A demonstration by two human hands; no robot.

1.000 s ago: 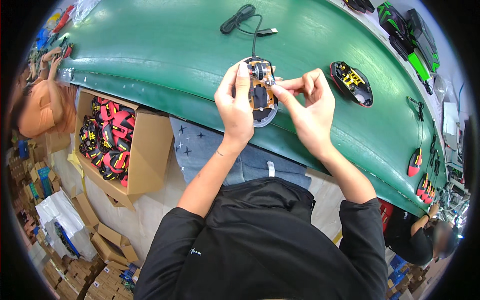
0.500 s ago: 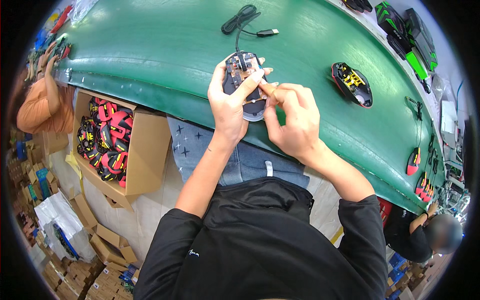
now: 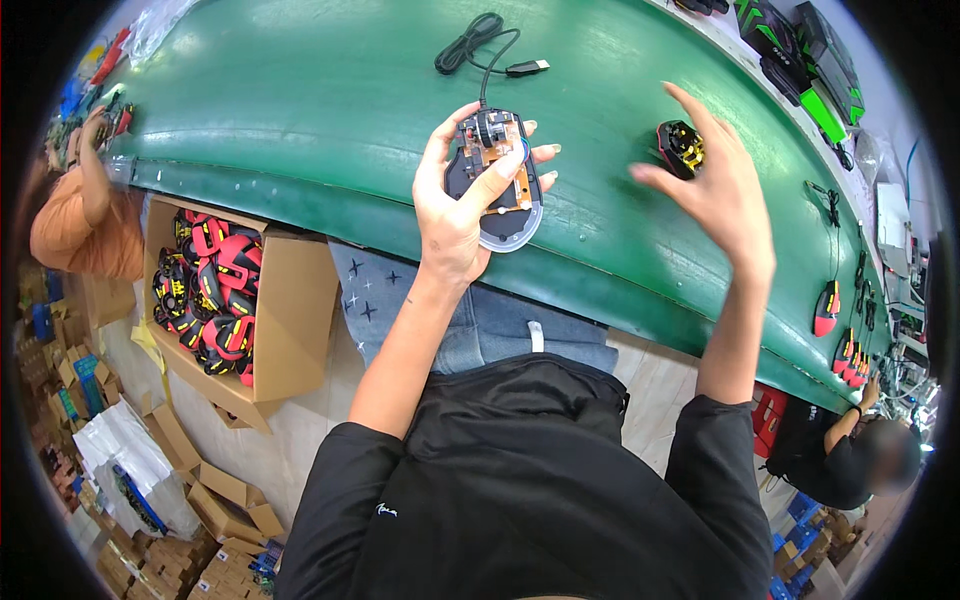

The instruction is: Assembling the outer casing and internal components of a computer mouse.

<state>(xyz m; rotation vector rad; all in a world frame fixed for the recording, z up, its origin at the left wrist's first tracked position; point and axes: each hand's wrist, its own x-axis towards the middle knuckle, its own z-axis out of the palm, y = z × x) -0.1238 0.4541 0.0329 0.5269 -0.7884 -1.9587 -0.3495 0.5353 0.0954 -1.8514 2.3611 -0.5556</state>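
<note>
My left hand point(image 3: 462, 205) grips an uncovered computer mouse base point(image 3: 512, 222), its thumb across the orange circuit board. A black scroll wheel shows near the base's far end. From that end a black cable point(image 3: 468, 48) runs out to a loose coil and a USB plug point(image 3: 528, 69) on the green surface. Over to the right, my right hand point(image 3: 722, 180) is in the air with fingers spread and nothing in it. Its fingers are around a mouse top shell point(image 3: 682, 146), which lies inner side up and is partly hidden; the shell has a red edge and yellow parts inside.
An open cardboard box point(image 3: 300, 310) of red and black mouse shells point(image 3: 232, 275) stands left of me, below the green belt-like table point(image 3: 330, 130). Several finished-looking mice point(image 3: 826, 310) with cables lie at the right. Co-workers sit at far left point(image 3: 85, 215) and far right point(image 3: 840, 460).
My right hand has left the mouse base, opened, and moved right to the top shell. My left hand still holds the base, which has shifted only slightly.
</note>
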